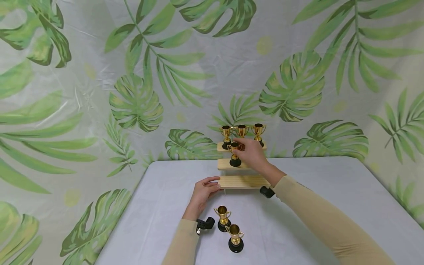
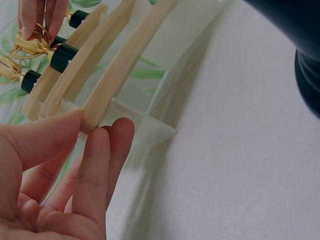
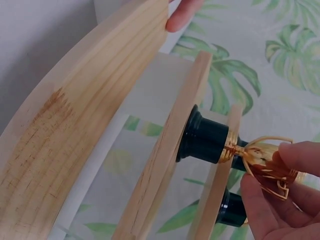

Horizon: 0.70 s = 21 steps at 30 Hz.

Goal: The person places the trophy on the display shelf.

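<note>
A three-step display stand (image 1: pixel 244 181) with pale wooden boards and clear side panels stands on the table. My left hand (image 1: pixel 202 192) pinches the left end of its lowest board (image 2: pixel 112 82) between thumb and fingers. At the middle board (image 3: pixel 165 145), my right hand (image 1: pixel 254 154) pinches the gold cup of a small trophy (image 1: pixel 235 162) by its upper part. That trophy is upright, its black base (image 3: pixel 202 137) touching the board. Three similar trophies (image 1: pixel 226 133) line the top board, the middle one partly hidden behind my right hand.
Two more gold trophies stand on the white-covered table (image 1: pixel 298 228) in front of the stand, one trophy (image 1: pixel 223 220) beside my left wrist and another trophy (image 1: pixel 236 241) nearer. A leaf-patterned cloth (image 1: pixel 185 84) hangs behind the table.
</note>
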Tool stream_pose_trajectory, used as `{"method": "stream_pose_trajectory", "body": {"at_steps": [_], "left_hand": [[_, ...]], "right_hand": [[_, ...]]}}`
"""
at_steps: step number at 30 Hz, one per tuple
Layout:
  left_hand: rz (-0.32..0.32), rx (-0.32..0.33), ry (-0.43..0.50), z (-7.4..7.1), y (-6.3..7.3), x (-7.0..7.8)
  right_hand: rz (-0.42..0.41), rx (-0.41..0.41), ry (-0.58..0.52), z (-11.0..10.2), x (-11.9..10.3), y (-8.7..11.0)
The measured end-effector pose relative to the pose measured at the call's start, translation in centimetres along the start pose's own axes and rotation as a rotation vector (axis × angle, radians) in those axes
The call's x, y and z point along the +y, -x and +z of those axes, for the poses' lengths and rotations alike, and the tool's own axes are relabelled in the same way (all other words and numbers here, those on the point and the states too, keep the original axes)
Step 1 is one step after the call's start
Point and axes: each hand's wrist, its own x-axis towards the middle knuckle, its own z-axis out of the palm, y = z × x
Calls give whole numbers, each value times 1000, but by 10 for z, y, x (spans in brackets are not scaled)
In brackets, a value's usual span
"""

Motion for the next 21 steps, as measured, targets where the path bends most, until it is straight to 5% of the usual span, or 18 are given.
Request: {"method": "stream_pose_trajectory", "body": {"at_steps": [21], "left_hand": [[-16, 4, -3, 1, 1, 2]], "right_hand": [[20, 47, -3, -9, -5, 7]]}}
